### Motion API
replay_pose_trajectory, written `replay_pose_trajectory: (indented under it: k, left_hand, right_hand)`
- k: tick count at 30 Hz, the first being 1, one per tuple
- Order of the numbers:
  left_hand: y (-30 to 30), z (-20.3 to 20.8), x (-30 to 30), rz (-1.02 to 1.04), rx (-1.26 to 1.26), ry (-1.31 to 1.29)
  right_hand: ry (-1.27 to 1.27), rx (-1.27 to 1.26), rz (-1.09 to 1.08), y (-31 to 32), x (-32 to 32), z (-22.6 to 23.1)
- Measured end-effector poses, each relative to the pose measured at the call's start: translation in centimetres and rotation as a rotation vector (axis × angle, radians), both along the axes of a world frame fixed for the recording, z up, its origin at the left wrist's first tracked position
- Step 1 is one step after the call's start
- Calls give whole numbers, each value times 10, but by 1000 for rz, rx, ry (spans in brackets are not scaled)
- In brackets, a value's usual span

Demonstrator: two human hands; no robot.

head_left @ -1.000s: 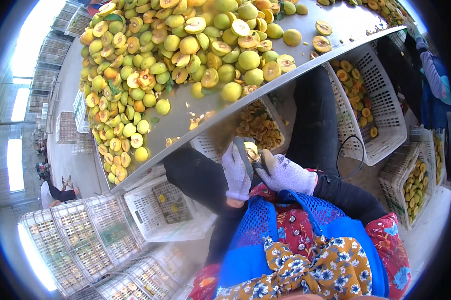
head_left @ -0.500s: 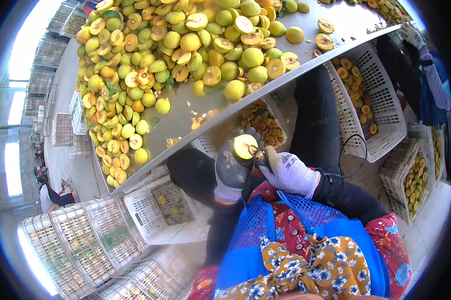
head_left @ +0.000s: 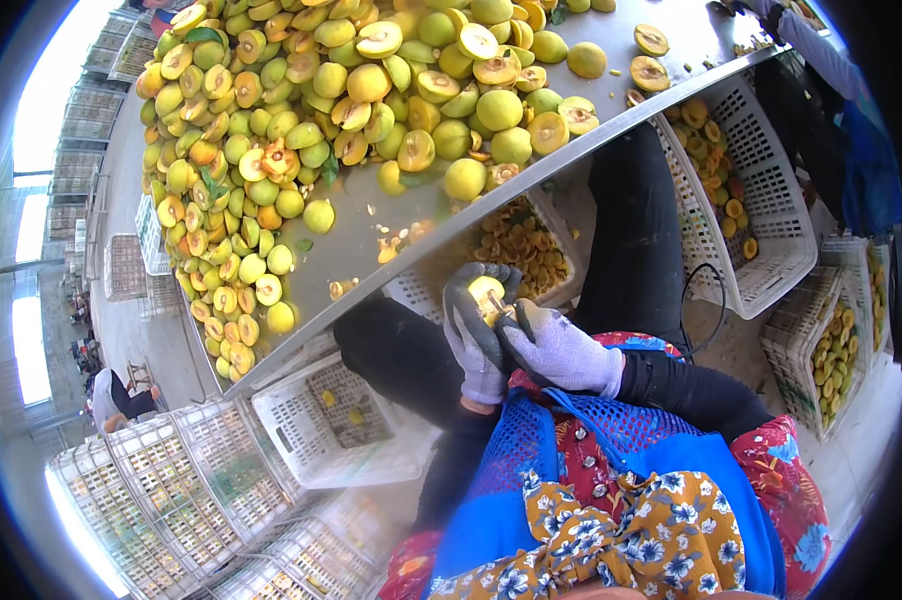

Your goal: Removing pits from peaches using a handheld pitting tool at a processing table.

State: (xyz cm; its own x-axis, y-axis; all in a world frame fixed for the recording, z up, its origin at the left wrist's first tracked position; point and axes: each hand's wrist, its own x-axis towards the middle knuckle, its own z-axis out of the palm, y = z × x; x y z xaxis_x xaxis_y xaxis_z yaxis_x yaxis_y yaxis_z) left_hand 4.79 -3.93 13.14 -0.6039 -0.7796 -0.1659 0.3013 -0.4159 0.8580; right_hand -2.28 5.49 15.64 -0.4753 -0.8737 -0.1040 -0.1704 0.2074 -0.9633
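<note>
Fruit (head_left: pixel 487 293), a yellow half with its cut face up, sits in the gloved left hand (head_left: pixel 474 335), just below the edge of the metal table (head_left: pixel 371 235) and above a white crate (head_left: pixel 531 250) of cut pieces. The right hand (head_left: pixel 561 350), also gloved, presses against it with what looks like a small blade (head_left: pixel 499 306); the tool is too small to make out clearly. The blade could slip off the wet flesh and nick the left glove, since the fingers wrap right beside the cutting point. The fruit could also squirt out of the grasp and miss the crate. The left hand is curled closed round the fruit; the right is clenched on the tool, touching the fruit. Whole and halved fruit (head_left: pixel 311 110) pile the table.
</note>
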Motion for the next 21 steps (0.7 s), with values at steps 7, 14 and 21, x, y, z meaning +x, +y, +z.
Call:
replay_pose_trajectory:
  k: [7,14,21]
  left_hand:
    - [-27,-1,10,-215,209,-160]
    - [-6,-4,3,-115,-40,-349]
    - [-8,7,-6,-160,220,-299]
  right_hand:
    - [-129,271,137,6,-19,-5]
    - [-220,158,99,10,-11,-23]
    - [-333,299,169,10,-18,-16]
